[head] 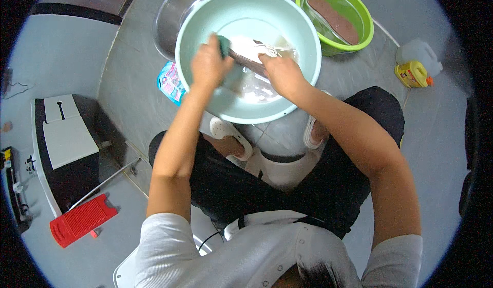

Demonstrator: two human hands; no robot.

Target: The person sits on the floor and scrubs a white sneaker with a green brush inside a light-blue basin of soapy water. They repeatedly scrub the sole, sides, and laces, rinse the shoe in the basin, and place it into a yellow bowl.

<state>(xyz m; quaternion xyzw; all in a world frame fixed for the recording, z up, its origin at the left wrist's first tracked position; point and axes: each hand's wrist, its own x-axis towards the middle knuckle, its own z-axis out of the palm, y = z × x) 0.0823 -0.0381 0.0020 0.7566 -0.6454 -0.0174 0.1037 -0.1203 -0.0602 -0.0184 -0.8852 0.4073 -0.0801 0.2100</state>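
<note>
A white lace-up shoe (244, 46) with a brown sole (246, 62) lies on its side over cloudy water in a wide pale-green basin (246, 117). My right hand (284, 74) grips it near the laces, thumb on the upper. Motion blurs my left hand (210, 66), whose fingers close around a dark green scrubber (223, 46) at one end of the shoe. Whether that is a brush or a sponge cannot be made out. The blur also hides whether it touches the sole.
A lime-green bucket (366, 28) holds water and another shoe (335, 20), brown sole up. Behind the basin sits a metal bowl (165, 26); a blue packet (169, 82) lies beside it. Bottles, including a yellow jug (411, 74), stand right. A red washboard (83, 220) lies left.
</note>
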